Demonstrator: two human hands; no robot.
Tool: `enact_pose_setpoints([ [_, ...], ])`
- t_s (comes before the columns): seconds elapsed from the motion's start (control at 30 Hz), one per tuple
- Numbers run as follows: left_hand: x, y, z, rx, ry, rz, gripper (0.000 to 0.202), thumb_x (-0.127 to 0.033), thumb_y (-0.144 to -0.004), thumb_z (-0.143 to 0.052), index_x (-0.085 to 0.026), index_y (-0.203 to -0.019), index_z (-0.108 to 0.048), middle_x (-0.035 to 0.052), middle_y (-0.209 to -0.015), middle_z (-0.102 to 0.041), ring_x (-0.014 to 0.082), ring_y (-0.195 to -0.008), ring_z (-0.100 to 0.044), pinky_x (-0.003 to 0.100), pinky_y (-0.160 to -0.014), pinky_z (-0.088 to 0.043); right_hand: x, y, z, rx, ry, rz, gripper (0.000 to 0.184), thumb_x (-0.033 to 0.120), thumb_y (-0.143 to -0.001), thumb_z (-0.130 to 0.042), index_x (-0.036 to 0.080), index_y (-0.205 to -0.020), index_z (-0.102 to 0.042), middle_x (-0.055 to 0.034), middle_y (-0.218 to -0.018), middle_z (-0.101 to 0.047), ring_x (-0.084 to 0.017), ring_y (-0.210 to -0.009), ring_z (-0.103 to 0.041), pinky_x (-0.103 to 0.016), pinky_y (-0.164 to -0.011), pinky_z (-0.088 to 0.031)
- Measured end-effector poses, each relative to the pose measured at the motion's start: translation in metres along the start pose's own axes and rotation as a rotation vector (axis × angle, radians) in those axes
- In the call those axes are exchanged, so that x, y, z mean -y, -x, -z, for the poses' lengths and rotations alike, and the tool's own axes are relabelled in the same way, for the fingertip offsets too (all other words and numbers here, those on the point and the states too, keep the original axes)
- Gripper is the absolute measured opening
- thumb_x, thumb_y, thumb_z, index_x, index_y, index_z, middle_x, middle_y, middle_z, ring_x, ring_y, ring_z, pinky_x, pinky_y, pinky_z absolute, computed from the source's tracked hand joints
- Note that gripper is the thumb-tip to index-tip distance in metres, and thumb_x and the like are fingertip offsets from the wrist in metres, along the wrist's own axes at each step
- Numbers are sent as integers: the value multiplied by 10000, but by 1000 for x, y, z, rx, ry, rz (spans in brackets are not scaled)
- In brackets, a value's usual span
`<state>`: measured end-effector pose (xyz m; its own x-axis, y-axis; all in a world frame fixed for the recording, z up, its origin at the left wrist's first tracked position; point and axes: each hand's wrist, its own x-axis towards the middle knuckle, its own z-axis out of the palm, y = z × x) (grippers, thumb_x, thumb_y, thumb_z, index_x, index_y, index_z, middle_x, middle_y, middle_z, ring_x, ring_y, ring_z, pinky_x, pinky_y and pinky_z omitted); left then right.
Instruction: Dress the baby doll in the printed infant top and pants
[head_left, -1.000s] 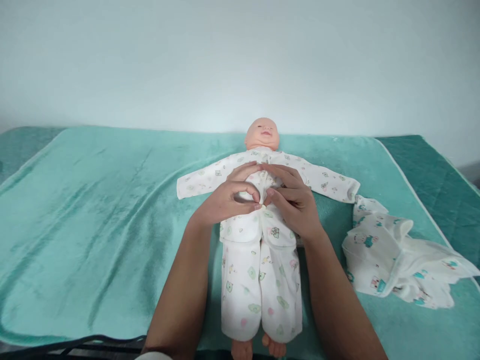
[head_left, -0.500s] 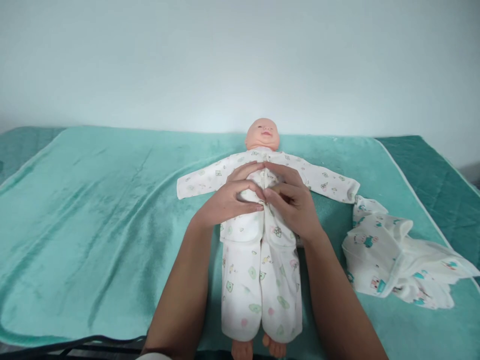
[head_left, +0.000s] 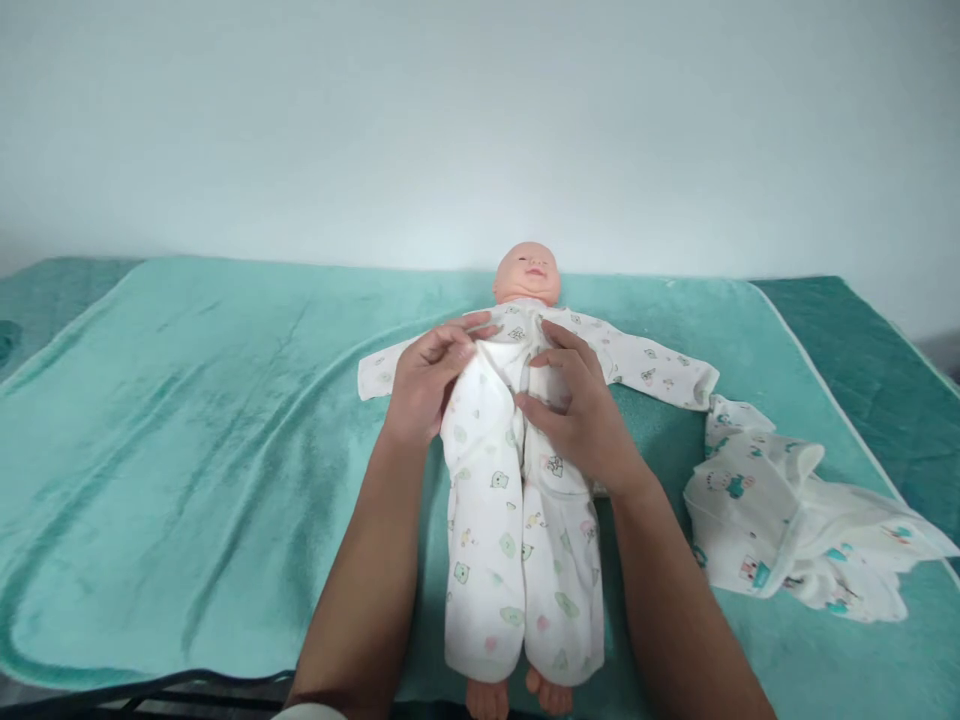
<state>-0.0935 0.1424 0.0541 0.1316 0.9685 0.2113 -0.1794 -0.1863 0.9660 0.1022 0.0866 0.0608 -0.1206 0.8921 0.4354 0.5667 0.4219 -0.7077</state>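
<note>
A baby doll [head_left: 528, 272] lies on its back, arms stretched out to both sides and feet toward me. It wears a white printed long-sleeved baby shirt [head_left: 645, 365] and matching trousers [head_left: 486, 590]. My left hand [head_left: 431, 375] is closed, pinching the shirt's left front edge at chest height and raising it. Below that hand the trouser leg shows up toward the waist. My right hand [head_left: 574, 405] rests with fingers apart on the right front of the shirt, near its middle opening. The doll's own hands are hidden by the sleeves.
A crumpled white garment with teal prints [head_left: 780, 510] lies to the right, near the doll's cuff. Underneath is a light green plush blanket [head_left: 187, 450] over a darker green quilted cover [head_left: 885, 370]. A pale wall [head_left: 480, 120] rises behind. A black rail [head_left: 187, 685] runs along the front left.
My hands were together at the middle of the shirt. My left hand has moved left, lifting the left front panel, while the fingers of my right hand have spread apart.
</note>
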Motion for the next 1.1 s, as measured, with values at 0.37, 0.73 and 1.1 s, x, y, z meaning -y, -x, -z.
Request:
enact_pose_setpoints([
  [0.37, 29, -9, 5, -552, -443, -209, 125, -278, -911, -595, -238, -1025, -623, 30, -1104, -668, 172, -1101, -624, 328, -1015, -487, 3, 1, -6, -86, 76, 9, 289, 196, -935, -531, 299, -1189, -624, -71, -1477, -495, -296, -1368, -452, -543, -1129, -401],
  [0.73, 21, -11, -2, -173, -761, -210, 154, -329, -938, -590, -251, -1021, -693, 39, -1152, -693, 226, -1185, -580, 412, -1084, -413, 4, -3, -10, -205, 34, -69, 191, 235, -858, -661, 250, -959, -501, -125, -1340, -567, -290, -1297, -504, -533, -1088, -405],
  [1.1, 30, -14, 0, -203, -983, -264, 211, -280, -974, -532, -252, -1086, -707, 53, -1183, -657, 226, -1191, -544, 387, -1073, -404, -11, -10, -9, -308, -75, -290, 211, 241, -859, -566, 226, -1070, -579, -48, -1057, -624, -195, -946, -586, -353, -843, -480],
])
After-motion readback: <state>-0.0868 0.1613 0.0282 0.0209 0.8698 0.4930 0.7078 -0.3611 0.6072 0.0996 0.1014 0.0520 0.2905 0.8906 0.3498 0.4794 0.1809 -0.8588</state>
